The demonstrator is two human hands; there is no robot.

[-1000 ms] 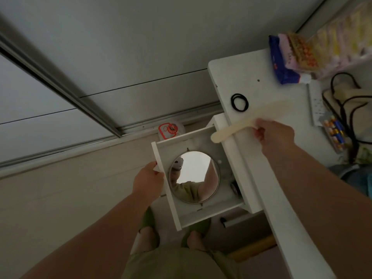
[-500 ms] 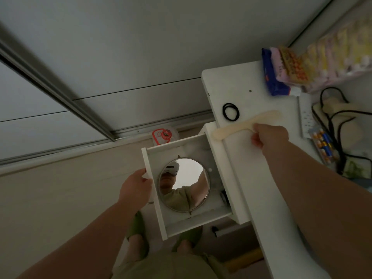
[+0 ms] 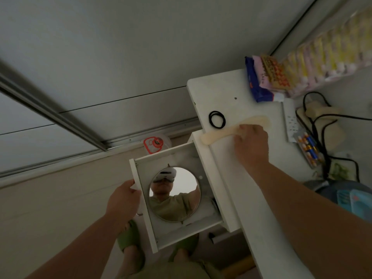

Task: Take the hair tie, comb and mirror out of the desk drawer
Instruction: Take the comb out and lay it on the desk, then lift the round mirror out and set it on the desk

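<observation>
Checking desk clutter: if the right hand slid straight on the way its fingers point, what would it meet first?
Probably the comb under its fingers; beyond that bare desk top, then perhaps the blue packet. Depth is uncertain.

We see a white table (image 3: 225,93) and white drawer (image 3: 153,224), a black hair tie (image 3: 216,119), a cream comb (image 3: 217,134), a silver-rimmed mirror (image 3: 174,194), a blue and pink packet (image 3: 259,81) at the far edge, green slippers (image 3: 128,236).
</observation>
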